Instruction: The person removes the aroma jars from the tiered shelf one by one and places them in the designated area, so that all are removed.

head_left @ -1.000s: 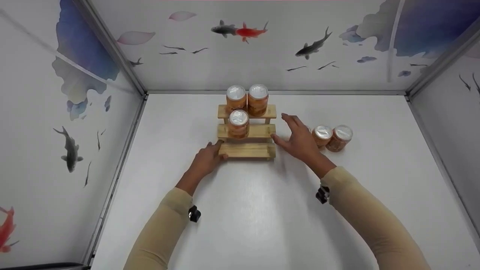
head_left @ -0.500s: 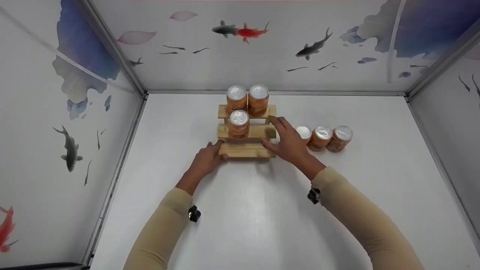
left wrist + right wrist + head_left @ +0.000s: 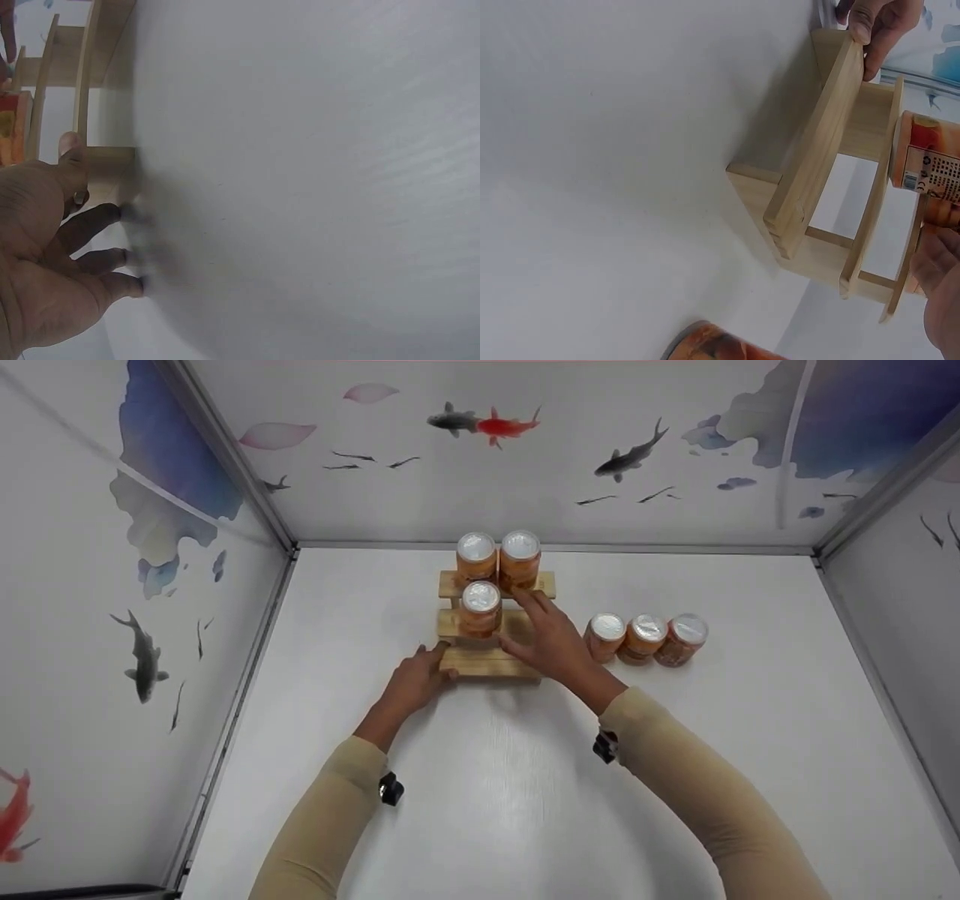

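Fingers (image 3: 534, 604) of the right hand (image 3: 556, 645) spread apart from its thumb over the right part of a wooden rack's (image 3: 484, 661) middle step, near the middle-step jar (image 3: 480, 621); whether they touch it cannot be told. The left hand (image 3: 412, 679) pinches the lowest step's left end. Two top-step jars (image 3: 519, 566) stand upright behind, and three bench jars (image 3: 643, 643) line the bench (image 3: 465, 810) to the right.

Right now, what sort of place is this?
Likely a recording booth: printed panels enclose the white table on three sides, metal framing runs along their edges, and black wrist devices look like cameras.
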{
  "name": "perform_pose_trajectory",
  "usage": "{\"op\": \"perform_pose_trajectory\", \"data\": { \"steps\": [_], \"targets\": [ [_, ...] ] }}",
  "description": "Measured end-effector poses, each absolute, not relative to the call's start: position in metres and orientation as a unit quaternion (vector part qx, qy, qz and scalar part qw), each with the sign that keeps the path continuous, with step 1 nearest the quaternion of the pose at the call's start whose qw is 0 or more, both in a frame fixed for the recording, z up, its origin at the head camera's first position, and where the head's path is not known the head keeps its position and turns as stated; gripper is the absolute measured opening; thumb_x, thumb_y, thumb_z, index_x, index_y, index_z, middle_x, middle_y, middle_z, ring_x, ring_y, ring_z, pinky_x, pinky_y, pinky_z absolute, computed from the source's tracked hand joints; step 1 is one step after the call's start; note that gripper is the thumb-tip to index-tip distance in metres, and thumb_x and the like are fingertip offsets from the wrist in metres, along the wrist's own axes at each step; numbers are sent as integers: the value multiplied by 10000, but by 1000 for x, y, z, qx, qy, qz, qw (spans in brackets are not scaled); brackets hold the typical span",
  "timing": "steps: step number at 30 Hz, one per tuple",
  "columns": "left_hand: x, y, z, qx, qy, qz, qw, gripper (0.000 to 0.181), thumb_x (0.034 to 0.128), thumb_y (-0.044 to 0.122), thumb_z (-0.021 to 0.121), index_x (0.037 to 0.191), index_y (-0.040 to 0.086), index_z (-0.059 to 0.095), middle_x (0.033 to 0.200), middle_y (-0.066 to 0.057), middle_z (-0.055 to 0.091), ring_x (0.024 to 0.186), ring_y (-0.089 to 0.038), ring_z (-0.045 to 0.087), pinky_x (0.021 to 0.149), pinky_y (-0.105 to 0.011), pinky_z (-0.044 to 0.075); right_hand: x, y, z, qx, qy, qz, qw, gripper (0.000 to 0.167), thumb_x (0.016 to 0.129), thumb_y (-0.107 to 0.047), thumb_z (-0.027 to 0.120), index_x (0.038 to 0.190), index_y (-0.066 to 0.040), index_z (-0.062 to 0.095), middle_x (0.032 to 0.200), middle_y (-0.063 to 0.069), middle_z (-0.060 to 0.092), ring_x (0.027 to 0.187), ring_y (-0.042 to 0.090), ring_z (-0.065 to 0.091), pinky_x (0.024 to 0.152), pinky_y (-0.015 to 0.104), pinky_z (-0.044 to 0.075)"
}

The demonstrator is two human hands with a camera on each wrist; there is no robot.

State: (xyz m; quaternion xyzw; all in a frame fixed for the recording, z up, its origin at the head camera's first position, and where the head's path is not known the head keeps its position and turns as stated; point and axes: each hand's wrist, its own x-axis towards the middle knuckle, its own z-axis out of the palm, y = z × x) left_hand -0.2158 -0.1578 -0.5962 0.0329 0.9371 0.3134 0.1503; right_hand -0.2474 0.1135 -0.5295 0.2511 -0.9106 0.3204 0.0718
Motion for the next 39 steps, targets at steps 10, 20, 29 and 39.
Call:
{"op": "perform_pose_trajectory", "data": {
  "steps": [10, 20, 29, 39],
  "targets": [
    [-217, -157, -595, 35, 940, 304, 149, 652, 1120, 372, 668, 1695, 148, 459, 1689, -214, 512, 1644, -451, 384, 1306, -608, 403, -251, 96, -532, 264, -900, 338, 73, 829, 1016, -450, 819, 1655, -68, 455, 1553, 223, 593, 1384, 431, 663, 1114, 661, 559],
    [-216, -156, -594, 41, 941, 304, 142, 635, 1118, 354, 678, 1683, 144, 478, 1672, -222, 531, 1632, -461, 401, 1296, -618, 412, -254, 86, -531, 243, -906, 341, 61, 867, 1003, -425, 845, 1659, -46, 424, 1573, 244, 576, 1414, 432, 635, 1158, 641, 537],
    [-216, -156, -594, 39, 943, 297, 142, 619, 1114, 321, 689, 1676, 154, 490, 1669, -226, 533, 1621, -473, 414, 1284, -630, 424, -256, 79, -533, 237, -901, 356, 68, 893, 984, -356, 878, 1675, -53, 400, 1582, 242, 555, 1445, 437, 593, 1175, 620, 529],
    [-216, -156, -597, 43, 948, 289, 128, 610, 1114, 281, 678, 1675, 133, 490, 1643, -214, 565, 1608, -470, 437, 1274, -634, 435, -257, 71, -532, 239, -896, 365, 86, 864, 970, -308, 895, 1636, -11, 433, 1539, 252, 559, 1423, 441, 602, 1187, 629, 517]
  ]
}}
